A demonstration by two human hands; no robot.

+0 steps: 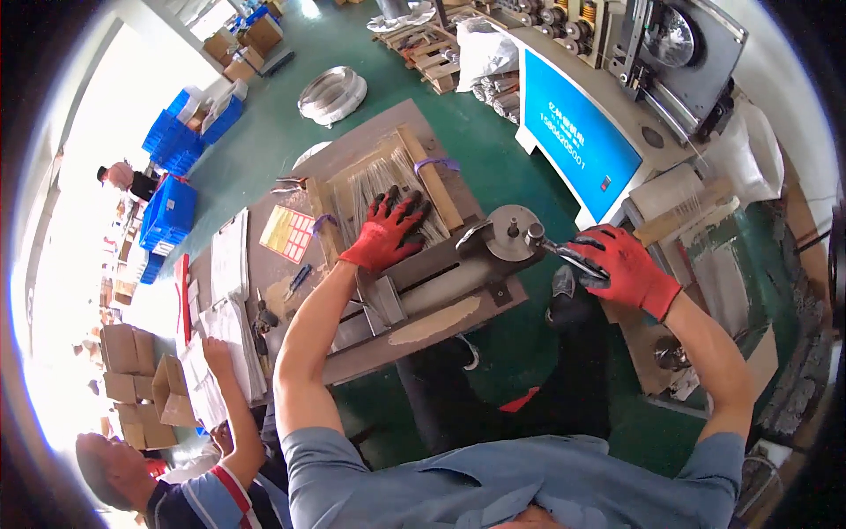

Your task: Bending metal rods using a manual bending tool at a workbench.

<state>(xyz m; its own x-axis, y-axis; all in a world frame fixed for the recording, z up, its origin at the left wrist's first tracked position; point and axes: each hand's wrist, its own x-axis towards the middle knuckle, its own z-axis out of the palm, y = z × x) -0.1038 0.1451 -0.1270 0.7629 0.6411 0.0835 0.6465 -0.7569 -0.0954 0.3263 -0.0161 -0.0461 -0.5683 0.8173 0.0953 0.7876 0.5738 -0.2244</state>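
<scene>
My left hand (388, 231), in a red glove with dark fingers, lies with its fingers spread on a layer of thin metal wires (359, 196). Wooden strips (429, 181) edge these wires on the bench. In the same kind of glove, my right hand (624, 269) is wrapped round a metal lever handle (564, 254). The lever's near end meets a round metal disc (513, 233) at the right end of a bench-mounted metal bending fixture (432, 286). Whether any wire sits at the disc, I cannot make out.
Pliers (289, 184), a yellow-and-red printed card (286, 233) and a blue-handled tool (300, 278) lie left on the bench (414, 123). A co-worker (198, 480) sits at lower left beside papers (231, 331). A machine with a blue panel (577, 132) stands right; a wire coil (332, 95) lies beyond.
</scene>
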